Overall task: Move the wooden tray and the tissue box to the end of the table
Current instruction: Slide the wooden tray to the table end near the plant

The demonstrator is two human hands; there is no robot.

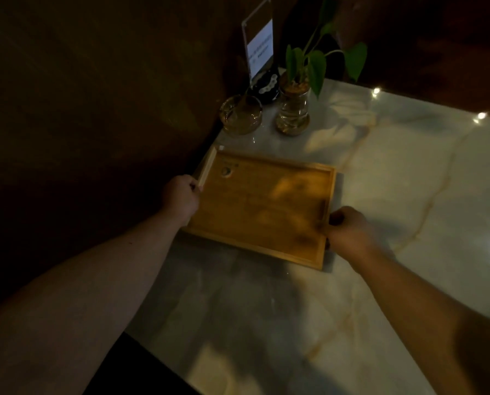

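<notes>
wooden tray (262,208), empty and flat-bottomed, is on the pale marble table (409,195), near the table's left edge and close to its far end. the tray sits a little turned, its left rim along the table edge beside the dark wall (95,109).

the left hand (181,198) holds the left rim of the tray; its fingers are curled around the rim and pressed together, and the thumb side is near the small round logo (226,171) printed in the tray's corner. the right hand (349,229) grips the near right corner of the tray; the thumb is on top of the rim and the other fingers are folded under or beside the edge, so i cannot tell exactly how they lie. whether the tray is touching the table or lifted slightly, i cannot tell.

just behind the tray, at the end of the table, stand a glass ashtray (241,115), a glass vase (292,114) with water and a green plant (318,61), and behind them an acrylic sign holder (259,48) on a dark base. the tissue box is not visible.
</notes>
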